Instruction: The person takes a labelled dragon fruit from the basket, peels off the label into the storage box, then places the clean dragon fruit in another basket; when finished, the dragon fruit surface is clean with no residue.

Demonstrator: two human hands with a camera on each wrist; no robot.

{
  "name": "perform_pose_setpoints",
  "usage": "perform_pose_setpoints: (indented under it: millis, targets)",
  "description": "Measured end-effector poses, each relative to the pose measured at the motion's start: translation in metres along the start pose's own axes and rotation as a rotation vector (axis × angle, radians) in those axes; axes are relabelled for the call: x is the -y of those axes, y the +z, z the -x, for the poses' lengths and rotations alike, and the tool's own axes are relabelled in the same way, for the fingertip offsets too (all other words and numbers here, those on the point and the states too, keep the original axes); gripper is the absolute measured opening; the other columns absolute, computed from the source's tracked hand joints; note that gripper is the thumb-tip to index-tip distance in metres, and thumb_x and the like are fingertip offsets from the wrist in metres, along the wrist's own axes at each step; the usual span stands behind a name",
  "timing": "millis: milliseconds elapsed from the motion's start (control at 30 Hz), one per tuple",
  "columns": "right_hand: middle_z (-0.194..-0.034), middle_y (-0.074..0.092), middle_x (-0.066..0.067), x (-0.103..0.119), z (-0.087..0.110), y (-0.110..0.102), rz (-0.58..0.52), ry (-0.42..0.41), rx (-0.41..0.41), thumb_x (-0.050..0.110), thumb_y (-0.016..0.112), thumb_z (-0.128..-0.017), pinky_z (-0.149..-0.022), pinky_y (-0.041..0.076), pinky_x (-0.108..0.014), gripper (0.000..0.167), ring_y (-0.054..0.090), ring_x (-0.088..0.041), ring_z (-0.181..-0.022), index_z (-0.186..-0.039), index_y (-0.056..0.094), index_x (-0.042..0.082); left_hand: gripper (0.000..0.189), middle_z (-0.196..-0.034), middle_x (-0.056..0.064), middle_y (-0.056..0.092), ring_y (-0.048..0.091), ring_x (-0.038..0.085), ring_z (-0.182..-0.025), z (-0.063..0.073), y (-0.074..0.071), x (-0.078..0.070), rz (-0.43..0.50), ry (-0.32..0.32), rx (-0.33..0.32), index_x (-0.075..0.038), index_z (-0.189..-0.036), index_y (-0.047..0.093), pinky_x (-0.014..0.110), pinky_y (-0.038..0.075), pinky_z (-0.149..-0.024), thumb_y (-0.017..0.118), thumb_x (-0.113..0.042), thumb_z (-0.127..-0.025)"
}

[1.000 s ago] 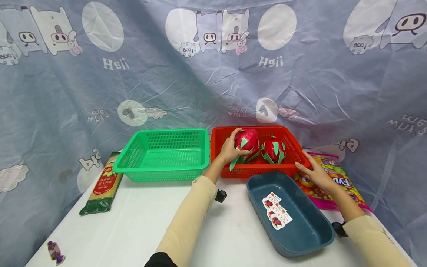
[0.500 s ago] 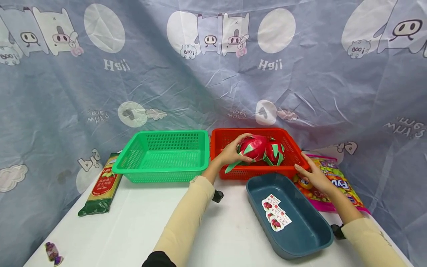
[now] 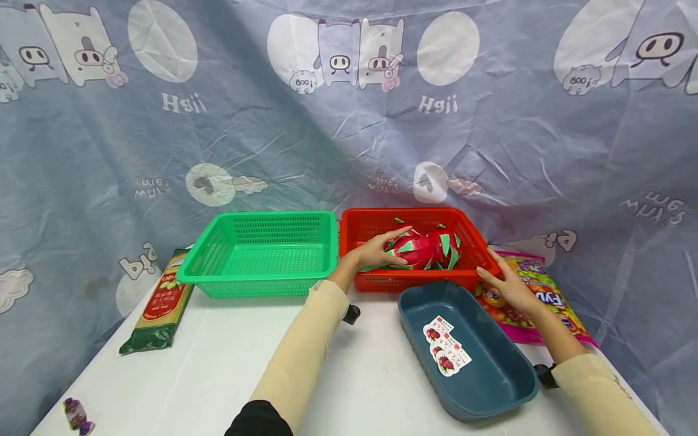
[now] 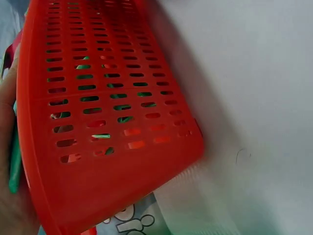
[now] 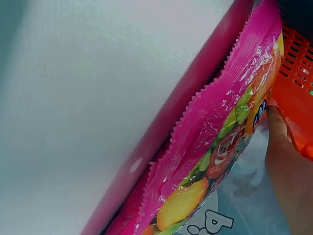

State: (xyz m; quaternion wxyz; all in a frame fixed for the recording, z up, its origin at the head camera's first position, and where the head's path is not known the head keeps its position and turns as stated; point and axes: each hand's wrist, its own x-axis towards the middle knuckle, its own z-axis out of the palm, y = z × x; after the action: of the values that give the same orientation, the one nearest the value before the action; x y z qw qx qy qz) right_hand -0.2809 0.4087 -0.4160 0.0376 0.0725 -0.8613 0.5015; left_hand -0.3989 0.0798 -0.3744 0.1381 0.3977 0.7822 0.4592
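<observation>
My left hand (image 3: 376,251) reaches into the red basket (image 3: 414,280) and holds a plush-looking red dragon fruit (image 3: 415,251) with green leaf tips, thumb in front and fingers over it. A second dragon fruit (image 3: 449,249) lies against it on the right. In the left wrist view, the slotted wall of the basket (image 4: 98,171) hides most of the fruit, and part of my hand (image 4: 14,205) shows at the left edge. My right hand (image 3: 511,287) grips the basket's front right corner; in the right wrist view the hand (image 5: 288,171) touches the basket (image 5: 293,107).
A green basket (image 3: 256,287) stands left of the red one. A blue-grey tub (image 3: 493,339) with several dragon fruit stickers (image 3: 447,348) is in front. A candy bag (image 3: 537,290) lies at right, a green-and-red packet (image 3: 163,303) at left. Small purple-wrapped sweets (image 3: 75,413) lie front left.
My left hand has moved the dragon fruit lower and to the right, up against the other one, and it has turned. My right hand has stayed on the basket corner.
</observation>
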Motion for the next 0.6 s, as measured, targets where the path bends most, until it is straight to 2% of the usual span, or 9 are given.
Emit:
perform_pose_setpoints:
  millis: [133,300,467,600]
  targets:
    - [-0.133,0.032,-0.029,0.0,-0.003,0.0,0.002,0.002,0.0,0.031,0.045,-0.098,-0.08,0.051,-0.033,0.069,0.048,-0.032,-0.104,-0.149,0.0,0.017,0.082,-0.149,-0.002,0.024,0.028,0.023,-0.132,0.002,-0.004,-0.002,-0.067,-0.049,0.013,-0.041,-0.145,0.021,0.043,0.037,-0.098,0.071,-0.03,-0.081]
    - [-0.136,0.03,-0.029,0.0,-0.005,0.0,-0.026,0.002,0.009,0.03,0.044,-0.098,-0.082,0.05,-0.035,0.069,0.047,-0.034,-0.108,-0.149,-0.001,0.018,0.079,-0.151,-0.001,0.02,0.029,0.025,-0.133,0.008,-0.014,0.0,-0.208,-0.112,0.033,-0.031,-0.148,0.019,0.044,0.034,-0.101,0.066,-0.036,-0.084]
    - [-0.136,0.032,-0.029,0.004,-0.005,-0.002,-0.006,0.006,0.004,0.031,0.044,-0.098,-0.084,0.049,-0.039,0.069,0.043,-0.039,-0.112,-0.149,-0.001,0.018,0.072,-0.145,0.006,0.036,0.045,0.024,-0.122,0.026,-0.026,-0.004,-0.333,-0.127,0.012,-0.024,-0.146,0.029,0.039,0.04,-0.096,0.065,-0.036,-0.085]
    - [-0.134,0.032,-0.03,0.012,-0.003,-0.004,0.045,0.006,0.03,0.032,0.042,-0.099,-0.089,0.043,-0.051,0.069,0.04,-0.044,-0.113,-0.149,-0.002,0.016,0.059,-0.134,0.005,0.049,0.05,0.021,-0.116,0.047,-0.038,-0.016,-0.329,-0.1,-0.052,-0.019,-0.139,0.042,0.036,0.044,-0.091,0.066,-0.031,-0.086]
